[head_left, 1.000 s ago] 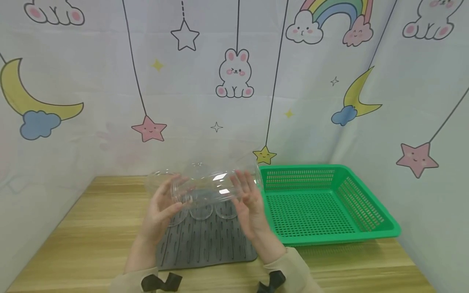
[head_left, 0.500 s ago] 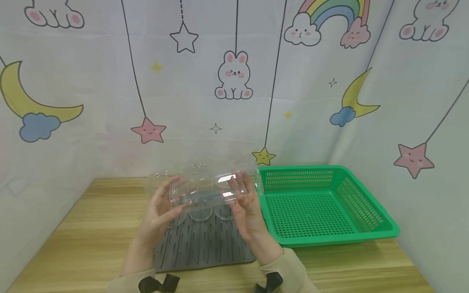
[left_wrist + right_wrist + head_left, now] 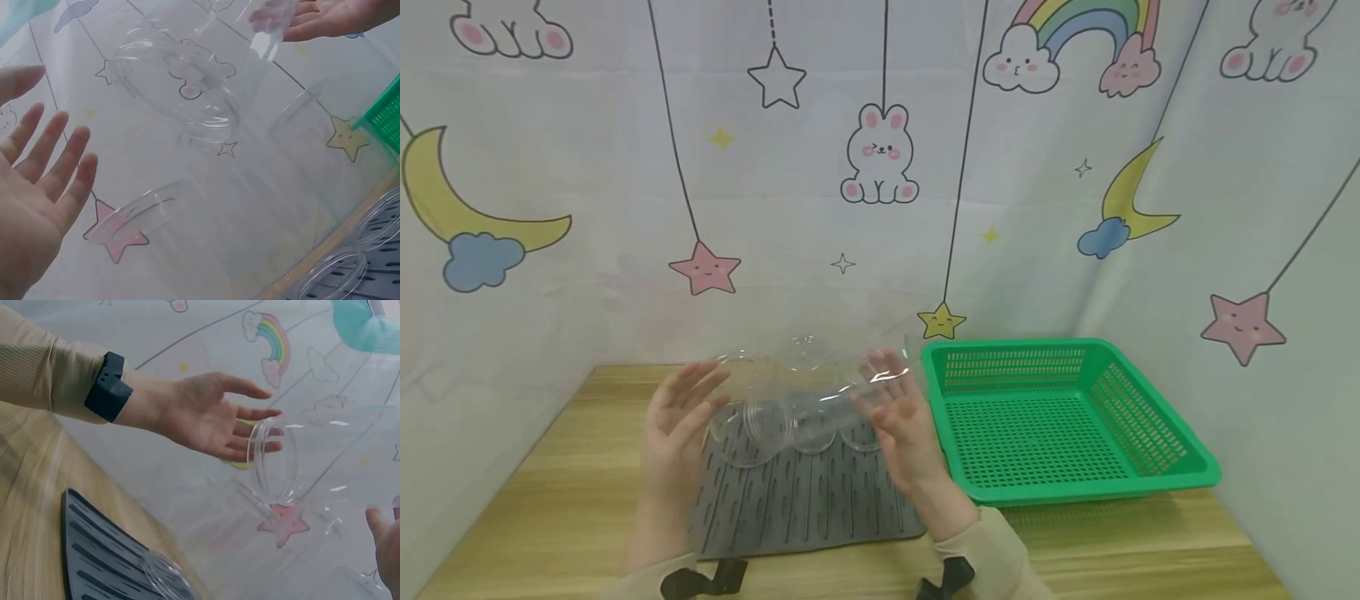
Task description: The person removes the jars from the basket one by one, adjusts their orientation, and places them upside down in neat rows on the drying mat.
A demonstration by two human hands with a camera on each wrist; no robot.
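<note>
A clear, see-through jar (image 3: 827, 408) lies sideways in the air above the drying mat, its ringed mouth turned left. My right hand (image 3: 901, 421) holds it near its other end, with fingers seen through the clear wall. Off to the left of the mouth, my left hand (image 3: 679, 412) is apart from the jar, fingers spread and holding nothing. The left wrist view shows that same left hand (image 3: 44, 181) below and left of the jar's rim (image 3: 175, 87). Behind the held jar, other clear jars (image 3: 745, 457) stand on the grey ridged mat (image 3: 812, 508).
To the right on the wooden table (image 3: 535, 492) sits a green perforated basket (image 3: 1165, 483) with nothing in it. A white curtain (image 3: 790, 217) printed with cartoon stars, moons and rabbits hangs behind the table and along both sides.
My left hand has let go of the jar's mouth end and moved left, away from it. My right hand keeps the jar aloft, roughly where it was.
</note>
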